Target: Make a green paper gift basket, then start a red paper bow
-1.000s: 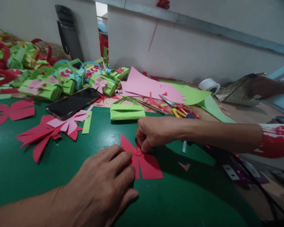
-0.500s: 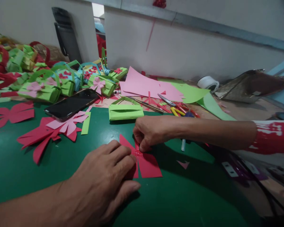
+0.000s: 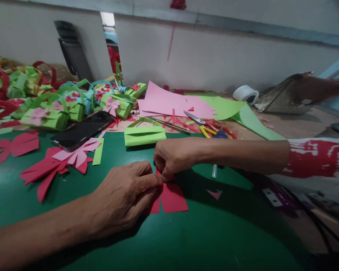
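On the green tabletop point(image 3: 203, 229) lies a red paper cut-out point(image 3: 173, 198) with petal-like lobes, largely covered by my hands. My left hand point(image 3: 127, 194) rests over its left side, fingers drawn together at the middle of the cut-out, thumb tucked out of sight. Reaching in from the right, my right hand point(image 3: 172, 156) is closed, thumb against curled fingers, gripping the cut-out's upper part. Just behind it sits a small folded green paper bag point(image 3: 144, 136) with a handle.
Left are more red cut-outs point(image 3: 25, 143), a pink paper flower point(image 3: 77, 150), a phone point(image 3: 81, 130) and a pile of finished paper bags point(image 3: 45, 118). Behind lie pink sheets point(image 3: 172, 99), scissors point(image 3: 194, 117) and a white roll point(image 3: 245, 94). A pink scrap point(image 3: 214, 194) lies right.
My left hand has moved up and inward, its fingers closing over the glossy centre of the red cut-out. My right hand stays at the upper part. The view has shifted slightly.
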### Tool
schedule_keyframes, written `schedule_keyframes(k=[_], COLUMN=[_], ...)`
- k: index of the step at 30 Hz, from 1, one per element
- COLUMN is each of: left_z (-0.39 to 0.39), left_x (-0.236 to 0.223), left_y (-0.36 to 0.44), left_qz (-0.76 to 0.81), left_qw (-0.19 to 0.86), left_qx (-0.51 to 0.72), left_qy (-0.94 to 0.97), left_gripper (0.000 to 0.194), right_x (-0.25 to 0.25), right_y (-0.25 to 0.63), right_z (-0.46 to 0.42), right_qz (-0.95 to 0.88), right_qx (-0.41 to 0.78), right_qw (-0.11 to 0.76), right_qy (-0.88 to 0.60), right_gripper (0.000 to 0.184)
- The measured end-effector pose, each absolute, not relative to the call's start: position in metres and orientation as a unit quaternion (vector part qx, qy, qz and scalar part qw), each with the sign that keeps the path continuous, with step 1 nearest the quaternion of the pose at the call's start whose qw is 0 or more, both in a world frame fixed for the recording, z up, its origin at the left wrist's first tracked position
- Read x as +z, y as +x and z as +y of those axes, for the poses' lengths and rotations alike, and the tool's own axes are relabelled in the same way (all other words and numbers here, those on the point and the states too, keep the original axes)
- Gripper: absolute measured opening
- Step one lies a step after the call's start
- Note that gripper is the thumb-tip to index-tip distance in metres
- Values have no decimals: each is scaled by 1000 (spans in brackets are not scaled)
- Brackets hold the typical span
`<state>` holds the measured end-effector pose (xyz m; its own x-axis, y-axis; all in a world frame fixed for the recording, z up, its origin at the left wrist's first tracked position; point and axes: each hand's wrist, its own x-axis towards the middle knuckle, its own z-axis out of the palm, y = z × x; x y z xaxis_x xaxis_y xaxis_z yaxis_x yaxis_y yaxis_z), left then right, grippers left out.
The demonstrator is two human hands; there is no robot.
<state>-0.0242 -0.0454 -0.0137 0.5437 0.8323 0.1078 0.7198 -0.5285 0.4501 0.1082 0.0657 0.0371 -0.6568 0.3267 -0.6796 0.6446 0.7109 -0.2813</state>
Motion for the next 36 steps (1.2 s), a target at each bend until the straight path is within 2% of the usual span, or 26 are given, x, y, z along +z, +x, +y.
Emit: schedule_keyframes(k=[8,15,19,22,27,31,33,36], left_z=[-43,-43,-43,-44,-45,-46,-46,-47], left_x=[-17,-18,-18,-18,-19,-20,-21,-22], left_y=[-25,-24,-24,-24,-24,-26,-26,-26], left_qz=[464,462,464,469,471,466,466,464], left_qw=[193,198,197,194,188,177,174,169], left_qx=[129,134,134,132,136,142,142,146], left_qy=[854,854,853,852,851,855,856,858], left_gripper=[24,25,26,26,26,26,28,29], right_x=[35,36,36,37,48,43,34,23], right_y=[109,116,121,129,148,167,177,190], right_z=[67,66,66,68,56,31,19,7], right_qz=[877,883,875,884,912,921,945,985], right_qx=[-260,-235,-242,-241,-136,-103,-42,116], right_qw=[295,277,275,241,152,167,144,76], right_qy=[277,297,316,321,357,336,290,106], right_gripper=[12,20,18,13,8,11,9,15])
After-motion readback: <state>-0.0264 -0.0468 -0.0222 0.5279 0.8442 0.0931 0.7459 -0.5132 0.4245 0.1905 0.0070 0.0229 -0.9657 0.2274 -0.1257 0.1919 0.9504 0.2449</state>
